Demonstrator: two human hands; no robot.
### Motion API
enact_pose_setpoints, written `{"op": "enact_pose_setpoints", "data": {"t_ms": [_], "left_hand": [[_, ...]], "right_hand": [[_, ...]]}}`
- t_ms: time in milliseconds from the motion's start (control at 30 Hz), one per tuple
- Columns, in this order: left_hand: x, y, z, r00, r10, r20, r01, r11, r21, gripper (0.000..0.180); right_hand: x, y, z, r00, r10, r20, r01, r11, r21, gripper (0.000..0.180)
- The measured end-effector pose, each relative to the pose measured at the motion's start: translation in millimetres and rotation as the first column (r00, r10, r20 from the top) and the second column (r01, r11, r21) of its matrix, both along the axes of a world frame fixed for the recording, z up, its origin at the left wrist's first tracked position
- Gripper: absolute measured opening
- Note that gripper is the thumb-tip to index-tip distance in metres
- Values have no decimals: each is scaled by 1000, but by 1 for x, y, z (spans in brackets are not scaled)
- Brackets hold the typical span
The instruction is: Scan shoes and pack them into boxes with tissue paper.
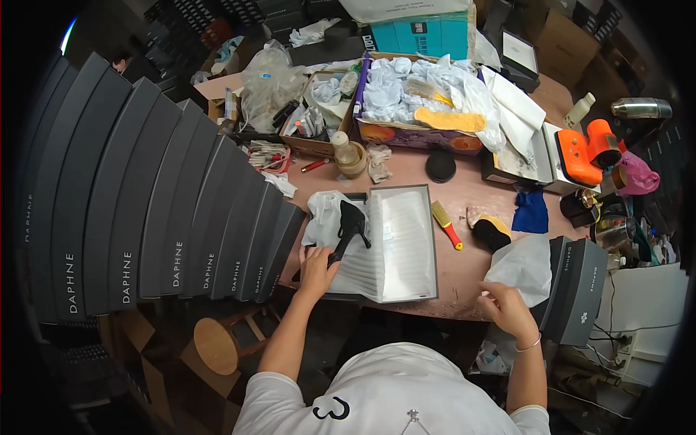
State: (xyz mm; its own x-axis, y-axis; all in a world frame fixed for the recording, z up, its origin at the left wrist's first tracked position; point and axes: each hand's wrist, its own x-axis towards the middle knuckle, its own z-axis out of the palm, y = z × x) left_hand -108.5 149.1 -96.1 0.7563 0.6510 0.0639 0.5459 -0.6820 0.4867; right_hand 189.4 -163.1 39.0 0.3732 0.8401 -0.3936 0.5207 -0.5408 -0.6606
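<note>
My left hand (316, 265) was curled around the heel end of a black high-heeled shoe (351, 226), holding it over the left side of an open shoe box (406, 243) lined with white tissue paper. The shoe's toe pointed away from me, just beside a crumpled wad of white paper (322, 214) at the box's left edge. My right hand (505, 308) pinched the lower edge of a loose white tissue sheet (523, 267) near the front edge of the pinkish worktable (464, 279); its fingers looked closed on the paper, though the view was too small there to be sure. Just right of that hand stood two dark grey boxes (576, 290) on end. Between the open box and the sheet lay a brush with a red handle (446, 223) and a second black shoe with a yellow insole (491, 230), with a blue cloth (531, 212) beyond it. To my left, a long row of dark grey shoe boxes (167, 210) stood fanned. Farther back sat a cardboard box of white wrappings (420, 94) and an orange tool (587, 148).
</note>
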Motion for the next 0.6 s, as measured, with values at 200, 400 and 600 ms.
{"op": "enact_pose_setpoints", "data": {"t_ms": [200,400,600], "left_hand": [[-13,-48,112,881,-469,60,468,883,22,23],[-22,-40,127,859,-462,218,456,886,83,35],[-12,14,34,976,79,204,-21,963,-270,50]], "right_hand": [[-50,110,-44,185,108,-977,263,952,155,96],[-86,97,-49,314,244,-918,-42,969,243,55],[-83,8,-35,152,66,-986,553,821,141,51]]}}
